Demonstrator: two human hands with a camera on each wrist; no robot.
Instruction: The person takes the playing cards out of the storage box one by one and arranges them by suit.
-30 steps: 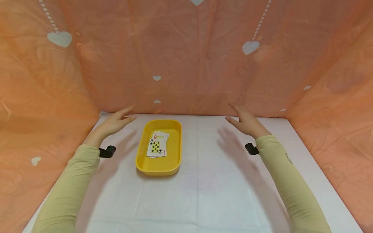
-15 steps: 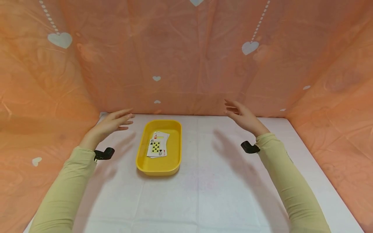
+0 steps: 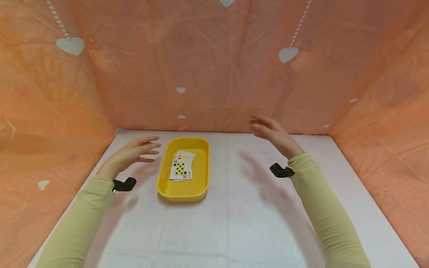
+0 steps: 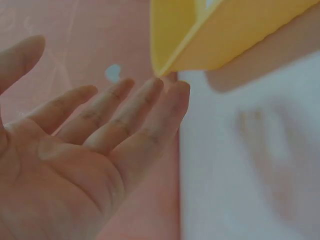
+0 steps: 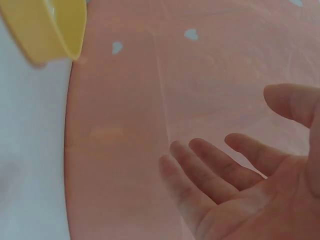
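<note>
A yellow tray [image 3: 200, 190] stands on the white tabletop, left of centre in the head view. Several overlapping playing cards [image 3: 181, 168] lie face up in it, an eight of spades on top and part of an ace showing above it. My left hand [image 3: 132, 153] hovers just left of the tray, fingers spread and holding nothing. Well to the right of the tray, my right hand [image 3: 273, 134] is raised above the table's far side, its fingers relaxed and nothing in them. Both palms face inward; the left wrist view shows the tray's corner [image 4: 200, 50] beyond the fingertips.
An orange cloth [image 3: 214, 74] with white hearts walls the table at the back and both sides. The white tabletop [image 3: 228, 227] stretches in front of the tray and to its right. Each wrist carries a black camera mount [image 3: 282, 171].
My left hand has come lower, its fingers fanning out and nearing the tray's left rim. The right hand has drifted left toward the middle. Tray and cards have stayed put.
</note>
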